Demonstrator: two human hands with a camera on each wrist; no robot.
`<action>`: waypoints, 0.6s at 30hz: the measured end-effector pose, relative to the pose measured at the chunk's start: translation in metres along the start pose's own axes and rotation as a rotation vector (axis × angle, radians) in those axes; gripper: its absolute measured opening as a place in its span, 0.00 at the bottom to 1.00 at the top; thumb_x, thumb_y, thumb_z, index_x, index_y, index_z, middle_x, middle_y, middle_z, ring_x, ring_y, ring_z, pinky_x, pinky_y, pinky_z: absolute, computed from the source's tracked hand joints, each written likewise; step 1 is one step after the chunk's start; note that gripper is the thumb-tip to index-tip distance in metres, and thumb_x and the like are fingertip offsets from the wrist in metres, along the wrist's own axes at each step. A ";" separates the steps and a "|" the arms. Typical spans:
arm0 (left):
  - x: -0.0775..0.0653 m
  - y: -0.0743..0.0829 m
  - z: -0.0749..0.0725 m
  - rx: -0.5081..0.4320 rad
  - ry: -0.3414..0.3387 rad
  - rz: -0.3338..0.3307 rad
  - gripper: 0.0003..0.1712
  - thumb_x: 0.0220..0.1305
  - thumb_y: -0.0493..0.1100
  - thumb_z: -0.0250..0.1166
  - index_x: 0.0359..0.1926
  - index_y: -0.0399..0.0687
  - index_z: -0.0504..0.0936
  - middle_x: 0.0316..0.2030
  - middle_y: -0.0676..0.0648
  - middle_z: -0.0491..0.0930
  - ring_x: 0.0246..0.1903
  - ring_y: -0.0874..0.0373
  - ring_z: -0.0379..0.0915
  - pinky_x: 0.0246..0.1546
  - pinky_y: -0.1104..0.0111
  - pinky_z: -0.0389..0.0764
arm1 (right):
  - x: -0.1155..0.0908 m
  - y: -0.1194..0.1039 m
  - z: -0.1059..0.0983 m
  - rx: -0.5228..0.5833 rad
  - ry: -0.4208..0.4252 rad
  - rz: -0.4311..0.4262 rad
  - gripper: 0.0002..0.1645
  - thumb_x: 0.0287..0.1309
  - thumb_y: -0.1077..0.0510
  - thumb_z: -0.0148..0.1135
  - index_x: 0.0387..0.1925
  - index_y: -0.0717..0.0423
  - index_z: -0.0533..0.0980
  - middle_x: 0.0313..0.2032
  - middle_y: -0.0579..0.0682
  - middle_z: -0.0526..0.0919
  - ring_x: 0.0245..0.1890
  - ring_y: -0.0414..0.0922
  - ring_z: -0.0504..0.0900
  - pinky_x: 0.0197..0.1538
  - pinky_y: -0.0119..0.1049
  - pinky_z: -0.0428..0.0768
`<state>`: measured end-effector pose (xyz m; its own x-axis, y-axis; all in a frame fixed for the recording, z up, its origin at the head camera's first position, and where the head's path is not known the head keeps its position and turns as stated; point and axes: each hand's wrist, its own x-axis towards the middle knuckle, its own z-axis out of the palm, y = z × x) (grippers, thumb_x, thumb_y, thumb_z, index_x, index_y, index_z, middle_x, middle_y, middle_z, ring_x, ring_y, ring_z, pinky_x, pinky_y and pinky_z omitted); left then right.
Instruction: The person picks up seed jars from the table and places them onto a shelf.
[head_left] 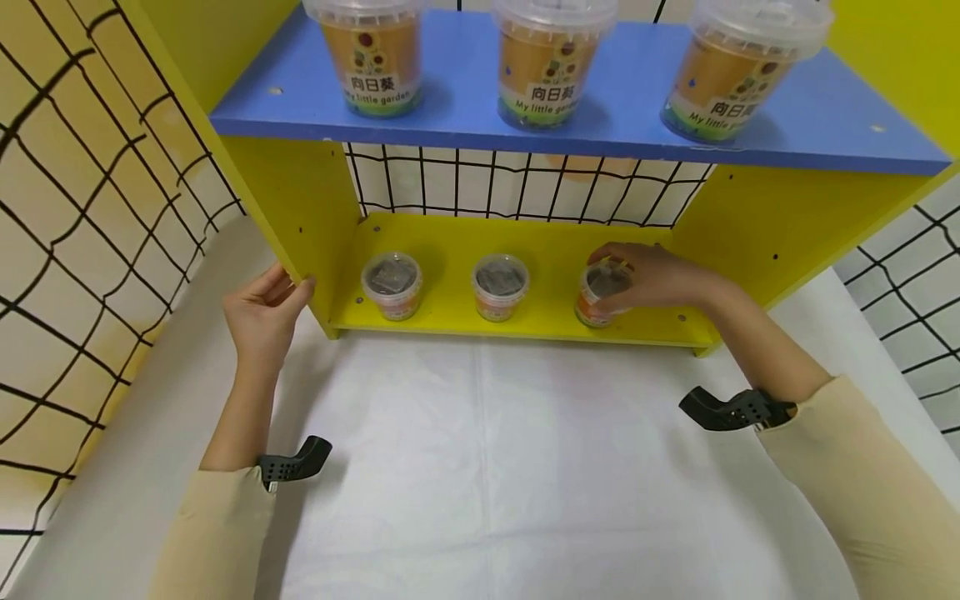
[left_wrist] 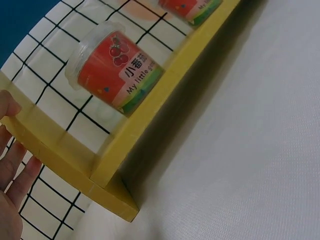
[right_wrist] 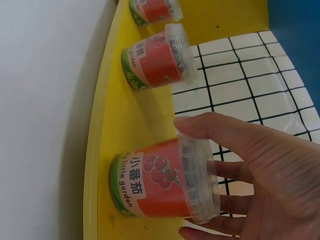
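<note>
A blue-and-yellow shelf unit stands ahead; on its lower yellow shelf (head_left: 442, 242) sit three small clear-lidded plastic cups in a row. My left hand (head_left: 266, 308) grips the front edge of the left yellow side panel (left_wrist: 60, 160), thumb on one side and fingers on the other. The right hand (head_left: 652, 275) is around the rightmost cup (right_wrist: 160, 180), which has a red tomato label and stands upright. Its thumb is at one side of the lid and its curled fingers are behind. The middle cup (head_left: 500, 287) and left cup (left_wrist: 122, 70) stand apart from both hands.
Three cups with orange labels, the nearest-left one (head_left: 371, 62) among them, stand on the blue upper shelf (head_left: 457, 75). Black wire grid (head_left: 90, 225) flanks and backs the unit. White cloth (head_left: 480, 450) covers the table in front.
</note>
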<state>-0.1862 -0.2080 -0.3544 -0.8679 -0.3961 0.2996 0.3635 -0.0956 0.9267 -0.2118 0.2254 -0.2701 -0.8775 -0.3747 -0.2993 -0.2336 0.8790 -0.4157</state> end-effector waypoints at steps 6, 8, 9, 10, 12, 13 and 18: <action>0.001 -0.001 0.002 0.004 -0.001 -0.008 0.21 0.43 0.25 0.67 0.43 0.35 0.81 0.32 0.54 0.85 0.32 0.65 0.82 0.34 0.78 0.80 | -0.006 0.006 0.000 0.059 0.089 -0.003 0.40 0.46 0.40 0.66 0.59 0.49 0.64 0.58 0.58 0.67 0.54 0.55 0.66 0.52 0.55 0.72; 0.001 -0.001 0.001 0.022 -0.004 -0.026 0.21 0.43 0.26 0.68 0.44 0.36 0.81 0.32 0.55 0.85 0.32 0.66 0.82 0.33 0.78 0.80 | -0.010 0.007 0.002 0.116 0.179 -0.003 0.37 0.49 0.42 0.64 0.58 0.51 0.65 0.57 0.57 0.68 0.55 0.55 0.66 0.55 0.55 0.70; 0.000 0.000 0.000 0.033 -0.002 -0.045 0.21 0.43 0.27 0.68 0.44 0.37 0.81 0.32 0.56 0.85 0.31 0.66 0.82 0.33 0.79 0.80 | -0.012 0.007 0.003 0.149 0.229 -0.013 0.35 0.50 0.44 0.64 0.57 0.53 0.66 0.56 0.57 0.68 0.56 0.55 0.65 0.56 0.55 0.69; -0.001 0.001 -0.001 0.047 -0.002 -0.064 0.22 0.43 0.28 0.69 0.44 0.38 0.81 0.32 0.56 0.85 0.31 0.66 0.82 0.32 0.79 0.80 | -0.014 0.007 0.004 0.177 0.280 -0.019 0.34 0.51 0.44 0.63 0.57 0.54 0.67 0.56 0.57 0.68 0.56 0.54 0.65 0.56 0.55 0.68; -0.004 0.004 -0.005 0.079 -0.004 -0.112 0.22 0.44 0.31 0.70 0.45 0.39 0.81 0.31 0.57 0.85 0.30 0.67 0.81 0.30 0.79 0.80 | -0.019 0.005 0.008 0.227 0.379 -0.037 0.31 0.53 0.45 0.61 0.55 0.56 0.69 0.55 0.56 0.69 0.57 0.54 0.65 0.58 0.54 0.67; -0.006 0.005 -0.007 0.099 -0.004 -0.136 0.22 0.44 0.32 0.71 0.45 0.40 0.81 0.31 0.58 0.85 0.29 0.68 0.81 0.29 0.79 0.80 | -0.022 0.005 0.009 0.246 0.425 -0.051 0.28 0.55 0.47 0.60 0.54 0.57 0.70 0.54 0.55 0.70 0.56 0.53 0.65 0.58 0.54 0.67; -0.010 0.013 -0.012 0.241 0.001 -0.176 0.22 0.44 0.37 0.72 0.45 0.42 0.82 0.34 0.59 0.84 0.30 0.71 0.80 0.31 0.82 0.78 | -0.033 0.001 0.017 0.260 0.571 -0.089 0.22 0.57 0.48 0.57 0.48 0.58 0.74 0.49 0.53 0.75 0.51 0.47 0.70 0.54 0.30 0.72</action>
<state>-0.1685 -0.2157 -0.3477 -0.9103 -0.3933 0.1293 0.1165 0.0564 0.9916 -0.1754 0.2337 -0.2752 -0.9613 -0.1641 0.2215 -0.2698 0.7241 -0.6347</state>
